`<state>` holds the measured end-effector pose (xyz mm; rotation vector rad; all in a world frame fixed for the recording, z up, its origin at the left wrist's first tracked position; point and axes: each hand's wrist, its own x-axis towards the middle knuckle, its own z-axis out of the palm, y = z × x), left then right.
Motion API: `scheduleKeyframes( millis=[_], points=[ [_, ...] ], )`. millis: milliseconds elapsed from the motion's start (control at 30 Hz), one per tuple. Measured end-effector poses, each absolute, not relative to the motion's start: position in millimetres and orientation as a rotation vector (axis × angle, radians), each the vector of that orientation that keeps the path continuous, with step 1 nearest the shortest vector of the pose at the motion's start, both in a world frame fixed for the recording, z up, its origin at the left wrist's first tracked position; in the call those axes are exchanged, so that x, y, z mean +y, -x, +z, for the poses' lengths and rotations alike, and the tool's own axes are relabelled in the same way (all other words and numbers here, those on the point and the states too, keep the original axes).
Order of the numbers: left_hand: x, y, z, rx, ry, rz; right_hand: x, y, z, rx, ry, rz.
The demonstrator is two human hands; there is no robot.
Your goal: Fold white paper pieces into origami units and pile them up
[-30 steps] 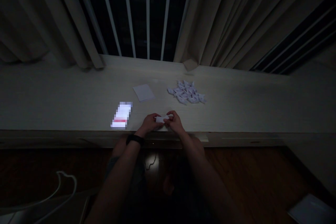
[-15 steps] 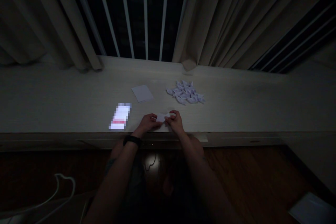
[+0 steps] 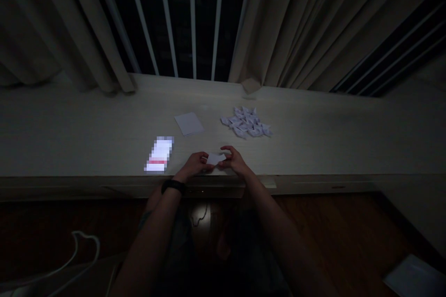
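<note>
A small folded piece of white paper [image 3: 215,159] is held low over the front part of the pale ledge [image 3: 313,144]. My left hand [image 3: 196,165] pinches its left side between thumb and fingers. On the other side, my right hand [image 3: 236,162] has its thumb at the paper's right corner, with the index finger lifted off and curved above it. Beyond my hands lies a cluster of several folded paper boats [image 3: 246,123]. Left of the cluster sits a stack of square white paper [image 3: 189,123].
A lit phone [image 3: 159,154], its screen blurred out, rests near the front edge to the left. Curtains [image 3: 289,23] and a barred window [image 3: 177,18] stand behind the ledge. A white cable [image 3: 97,246] loops at lower left.
The paper has turned a little, and its right corner now angles upward. My right hand's fingers have loosened and spread from it. My left hand keeps its pinch.
</note>
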<state>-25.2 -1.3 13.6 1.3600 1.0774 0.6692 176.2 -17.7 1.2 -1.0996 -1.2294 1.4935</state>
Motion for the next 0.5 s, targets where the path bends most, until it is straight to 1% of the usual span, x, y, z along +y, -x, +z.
scheduleKeyframes(
  millis=[200,333,500],
  points=[
    [1,25,14,1.083,-1.399,0.645,-10,-209,1,-1.249,1.085,1.464],
    [0,26,17,1.114,-1.408,0.652,-13,-227,2,-1.116,1.143,1.378],
    [-2,24,17,1.051,-1.383,0.654,-21,-195,6,-1.18,1.093,1.561]
  ],
)
